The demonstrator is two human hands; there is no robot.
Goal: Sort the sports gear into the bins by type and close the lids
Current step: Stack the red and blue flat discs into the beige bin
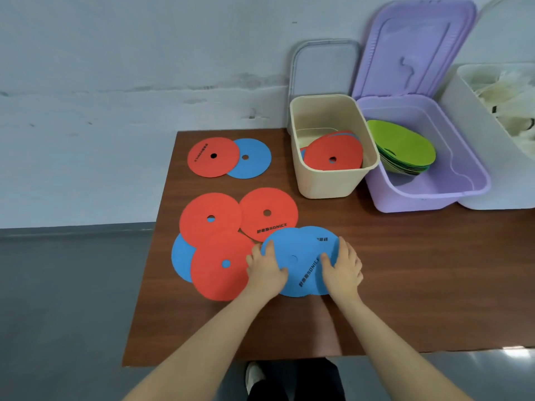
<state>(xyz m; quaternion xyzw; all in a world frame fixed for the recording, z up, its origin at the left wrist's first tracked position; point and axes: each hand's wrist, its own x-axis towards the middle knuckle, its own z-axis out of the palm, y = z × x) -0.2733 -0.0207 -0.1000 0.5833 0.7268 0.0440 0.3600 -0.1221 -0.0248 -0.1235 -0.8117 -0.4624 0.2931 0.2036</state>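
Well apart from the cream bin (327,180), our left hand (267,269) and right hand (343,269) press relaxed fingers on thin, floppy-looking blue discs (298,256); we judge the edges the best hold.

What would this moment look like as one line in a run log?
left hand: on blue discs | right hand: on blue discs | beige bin: open, red disc on top | purple bin: open, green markers

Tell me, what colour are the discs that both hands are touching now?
Blue discs with dark lettering, seen in the head view, the only one given.
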